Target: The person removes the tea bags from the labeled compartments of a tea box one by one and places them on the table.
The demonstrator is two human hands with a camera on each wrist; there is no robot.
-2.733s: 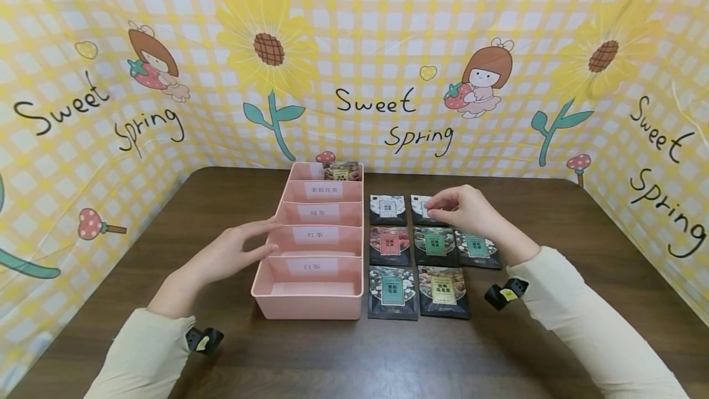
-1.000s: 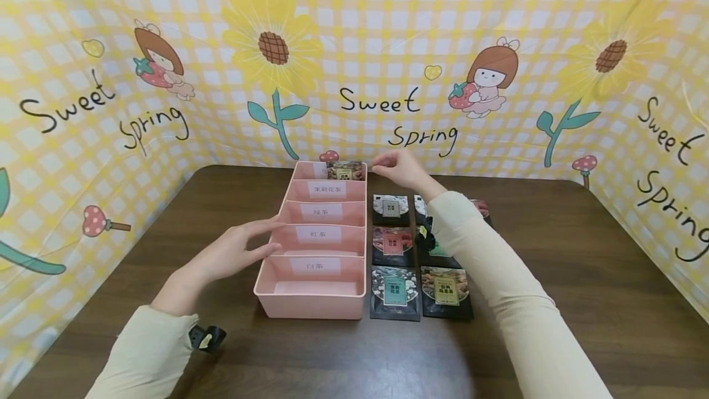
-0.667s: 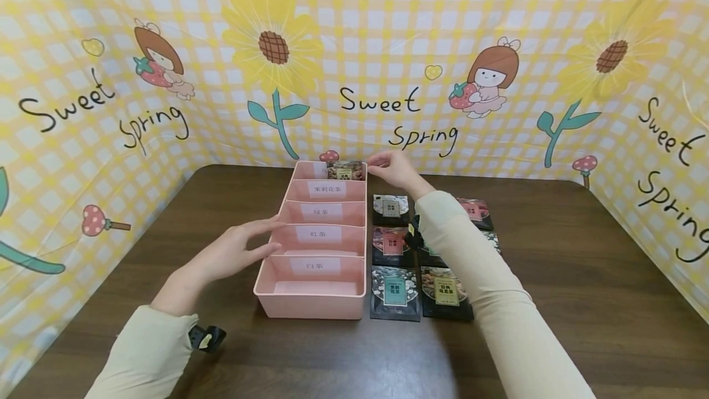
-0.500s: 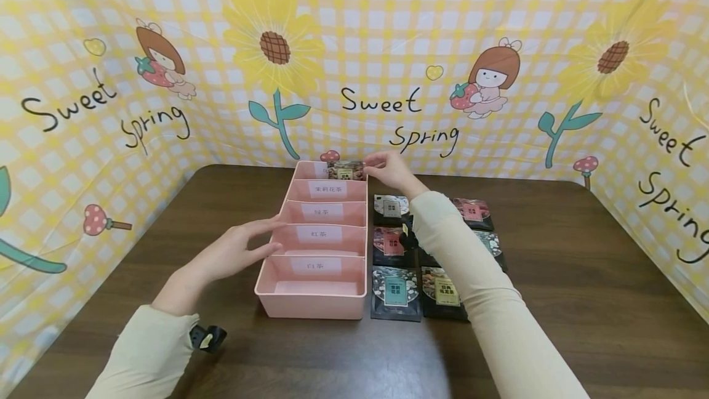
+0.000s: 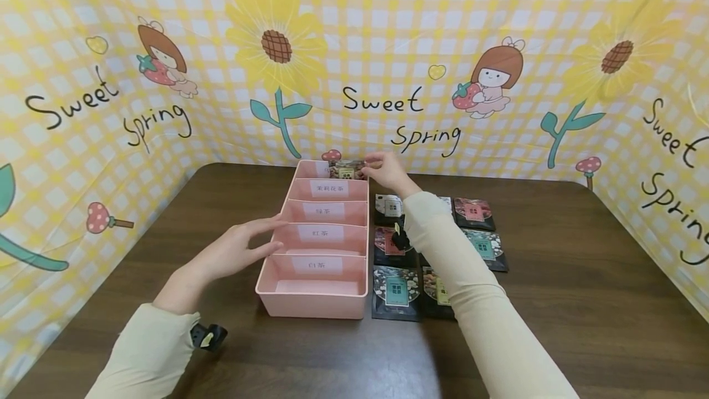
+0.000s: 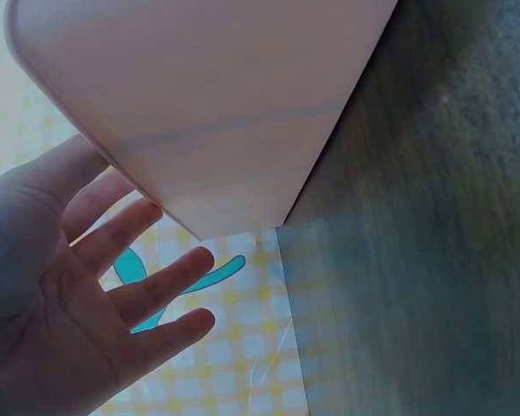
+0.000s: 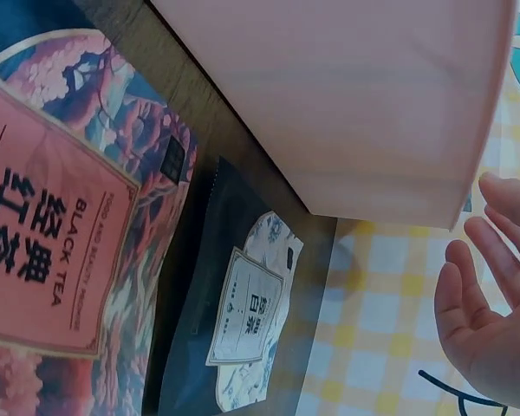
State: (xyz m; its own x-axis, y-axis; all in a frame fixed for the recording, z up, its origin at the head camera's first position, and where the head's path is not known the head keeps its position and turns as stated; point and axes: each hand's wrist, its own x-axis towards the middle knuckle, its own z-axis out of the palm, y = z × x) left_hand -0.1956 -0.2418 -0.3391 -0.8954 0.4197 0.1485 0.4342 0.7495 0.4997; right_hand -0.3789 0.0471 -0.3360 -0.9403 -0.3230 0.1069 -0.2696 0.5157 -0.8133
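Note:
A pink divided box [image 5: 312,306] with labelled compartments stands on the table. Against its left rim in the head view rests my left hand [image 5: 232,251], thumb and index finger at the edge; the left wrist view shows the other fingers [image 6: 169,286] spread and relaxed. My right hand [image 5: 388,171] is at the back right corner of the box, its fingertips beside a yellow-labelled tea packet [image 5: 346,171] in the rearmost compartment. Loosely bent fingers [image 7: 494,251] appear at the rim in the right wrist view; contact with the packet is not clear.
Right of the box, several tea packets lie in rows: white-labelled [image 5: 389,205], red-labelled [image 5: 473,211], teal-labelled [image 5: 396,291] and yellow-labelled [image 5: 437,291]. My right sleeve [image 5: 471,276] crosses above some of them. A patterned cloth [image 5: 388,48] hangs behind the brown table [image 5: 221,368].
My right hand has gone from above a white-labelled packet to the box's back right corner, then edged left toward the packet there. The left hand stays at the rim.

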